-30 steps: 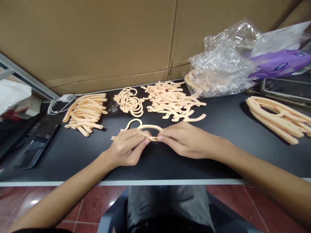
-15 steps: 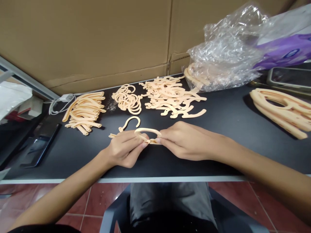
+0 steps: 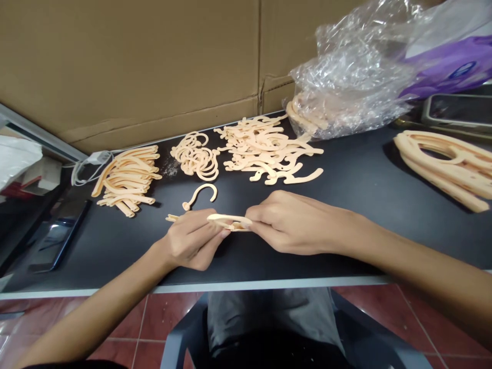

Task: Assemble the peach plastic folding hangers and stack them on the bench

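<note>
Between my two hands is a cream plastic hanger piece [image 3: 229,219] with a rounded, open middle, seen almost edge-on. My left hand [image 3: 194,238] pinches its left side, thumb and fingers pressed together. My right hand [image 3: 294,224] grips the right side with curled fingers, which hide that end. A cream tip [image 3: 171,218] pokes out beyond my left knuckles; whether it belongs to the held piece I cannot tell. Just behind my left hand lies a loose cream hook [image 3: 201,191] on the black tabletop [image 3: 353,184].
Behind the hands lie piles of straight arms [image 3: 128,179], hooks [image 3: 196,156] and curved pieces [image 3: 269,148]. Stacked hangers [image 3: 446,164] rest at right, beside a clear plastic bag [image 3: 349,82] and purple pack [image 3: 449,66]. A phone [image 3: 63,236] and white cable [image 3: 86,169] are left.
The held hanger piece has tilted, so its open middle looks flatter and narrower. My right hand has turned slightly over it. The whole view has shifted a little.
</note>
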A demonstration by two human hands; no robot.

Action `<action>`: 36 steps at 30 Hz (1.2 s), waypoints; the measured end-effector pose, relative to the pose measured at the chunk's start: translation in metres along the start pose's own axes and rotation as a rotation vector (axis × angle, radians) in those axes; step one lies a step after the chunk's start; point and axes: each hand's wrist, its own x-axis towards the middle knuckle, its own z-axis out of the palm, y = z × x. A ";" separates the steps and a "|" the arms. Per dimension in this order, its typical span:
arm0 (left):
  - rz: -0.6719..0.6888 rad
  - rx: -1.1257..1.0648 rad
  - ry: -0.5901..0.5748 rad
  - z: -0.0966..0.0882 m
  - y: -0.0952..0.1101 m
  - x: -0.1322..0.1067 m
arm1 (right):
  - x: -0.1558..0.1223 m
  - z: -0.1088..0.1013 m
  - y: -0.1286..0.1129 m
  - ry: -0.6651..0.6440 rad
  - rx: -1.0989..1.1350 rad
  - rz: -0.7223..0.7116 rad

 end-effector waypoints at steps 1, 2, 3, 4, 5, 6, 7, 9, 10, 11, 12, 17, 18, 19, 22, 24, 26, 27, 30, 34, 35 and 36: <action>0.002 0.002 0.000 0.000 0.000 0.000 | 0.000 0.000 0.000 -0.003 0.004 0.000; 0.006 0.001 -0.002 0.000 0.000 0.000 | 0.000 0.000 0.000 -0.007 0.005 0.001; 0.011 -0.007 0.000 0.000 0.000 0.001 | 0.000 0.000 0.000 -0.013 0.003 -0.001; 0.014 -0.018 -0.003 0.000 0.000 0.001 | 0.000 0.000 0.000 -0.018 -0.002 -0.004; 0.015 -0.035 -0.008 0.000 0.000 0.001 | 0.000 0.000 0.000 -0.021 -0.010 -0.009; 0.016 -0.059 -0.015 0.000 0.000 0.002 | 0.000 0.000 0.000 -0.024 -0.021 -0.014; 0.014 -0.090 -0.028 0.000 0.000 0.002 | 0.000 0.000 0.000 -0.030 -0.036 -0.023; 0.006 -0.152 -0.074 -0.001 0.000 0.002 | 0.001 0.000 0.000 -0.047 -0.078 -0.044; 0.001 -0.175 -0.097 -0.002 0.000 0.001 | 0.001 0.000 0.000 -0.053 -0.096 -0.053; -0.004 -0.191 -0.114 -0.002 -0.001 0.001 | 0.001 0.000 0.000 -0.057 -0.104 -0.058; -0.009 -0.198 -0.126 -0.002 -0.001 0.001 | 0.001 0.000 0.000 -0.057 -0.101 -0.059; -0.020 -0.157 -0.081 -0.001 0.000 0.003 | 0.001 -0.001 0.002 -0.047 -0.008 -0.040; -0.014 -0.133 -0.060 0.000 0.000 0.003 | 0.001 -0.002 0.002 -0.046 0.007 -0.028; -0.011 -0.116 -0.052 0.001 0.000 0.004 | 0.001 -0.002 0.003 -0.044 0.022 -0.013; -0.033 -0.134 -0.108 0.002 0.000 0.005 | 0.003 -0.004 0.003 -0.033 0.059 0.019; -0.050 -0.176 -0.140 0.002 0.000 0.006 | 0.003 -0.004 0.003 -0.021 0.069 0.017; -0.056 -0.194 -0.116 0.002 0.001 0.007 | 0.003 -0.004 0.003 -0.018 0.064 0.004; -0.066 -0.190 -0.104 0.001 0.002 0.008 | 0.003 -0.004 0.003 -0.019 0.054 -0.003; -0.109 -0.153 -0.091 0.002 0.004 0.008 | 0.002 -0.003 0.002 -0.014 0.006 0.017; -0.097 -0.103 -0.052 0.004 0.005 0.005 | 0.003 0.000 0.001 -0.004 -0.023 0.058; -0.089 -0.091 -0.040 0.005 0.005 0.004 | 0.003 0.000 0.001 -0.002 -0.029 0.053; -0.082 -0.078 -0.028 0.005 0.004 0.003 | 0.003 0.001 0.001 0.003 -0.042 0.045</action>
